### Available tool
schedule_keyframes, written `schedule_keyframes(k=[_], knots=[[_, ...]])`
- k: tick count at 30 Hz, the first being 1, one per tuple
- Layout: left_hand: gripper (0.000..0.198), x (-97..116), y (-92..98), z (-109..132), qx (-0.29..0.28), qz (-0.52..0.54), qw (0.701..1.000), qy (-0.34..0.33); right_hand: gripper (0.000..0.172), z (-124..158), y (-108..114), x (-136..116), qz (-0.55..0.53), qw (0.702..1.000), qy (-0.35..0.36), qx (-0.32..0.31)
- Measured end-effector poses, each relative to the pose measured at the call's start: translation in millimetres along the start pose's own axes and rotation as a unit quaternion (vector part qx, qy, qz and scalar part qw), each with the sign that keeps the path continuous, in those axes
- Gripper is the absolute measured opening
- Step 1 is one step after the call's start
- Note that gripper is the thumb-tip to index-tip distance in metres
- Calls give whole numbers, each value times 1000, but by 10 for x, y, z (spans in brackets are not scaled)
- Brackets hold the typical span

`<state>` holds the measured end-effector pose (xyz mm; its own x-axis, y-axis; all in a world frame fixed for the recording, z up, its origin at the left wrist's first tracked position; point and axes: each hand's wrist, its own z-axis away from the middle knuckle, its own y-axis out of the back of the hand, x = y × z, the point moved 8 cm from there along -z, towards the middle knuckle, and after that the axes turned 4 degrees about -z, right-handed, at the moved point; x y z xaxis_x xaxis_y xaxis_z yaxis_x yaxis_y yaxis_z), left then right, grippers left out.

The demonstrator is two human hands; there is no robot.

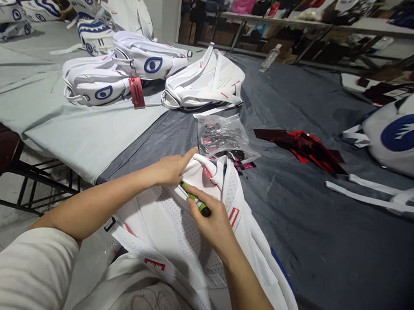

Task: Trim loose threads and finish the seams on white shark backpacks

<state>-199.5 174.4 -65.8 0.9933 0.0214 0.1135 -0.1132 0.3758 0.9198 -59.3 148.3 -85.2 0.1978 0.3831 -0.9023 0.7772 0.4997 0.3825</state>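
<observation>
A white backpack (175,218) with perforated straps and red label patches lies against my body and over the table edge. With my left hand (171,169), I grip the top part of the backpack, fingers closed on the white material. My right hand (213,218) is closed around a small green and black hand tool (197,203). The tool's front end points at the white material beside my left hand, and its exact kind is hard to make out. Just beyond the backpack sits a clear plastic bag (224,135) with dark and pink bits inside.
Several white backpacks (204,80) with blue eye designs stand at the back left. Shiny red strips (304,147) lie on the dark table cover (276,224). At right is another white backpack (401,129) with loose straps. A plastic bottle (270,58) lies at the back.
</observation>
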Motion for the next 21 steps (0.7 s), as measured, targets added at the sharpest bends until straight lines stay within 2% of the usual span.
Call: schedule_keyframes(k=[7, 13, 18, 21], knots=[[94, 40, 6, 22, -22, 27, 999, -10, 36, -107, 6, 71, 52, 997, 52, -20], [96, 20, 8, -4, -19, 36, 999, -14, 40, -129, 16, 194, 49, 997, 42, -43], [99, 30, -6, 0, -20, 50, 998, -16, 39, -83, 55, 243, 75, 997, 33, -13], [99, 26, 0, 10, -20, 56, 998, -13, 40, -103, 27, 255, 78, 996, 36, -39]])
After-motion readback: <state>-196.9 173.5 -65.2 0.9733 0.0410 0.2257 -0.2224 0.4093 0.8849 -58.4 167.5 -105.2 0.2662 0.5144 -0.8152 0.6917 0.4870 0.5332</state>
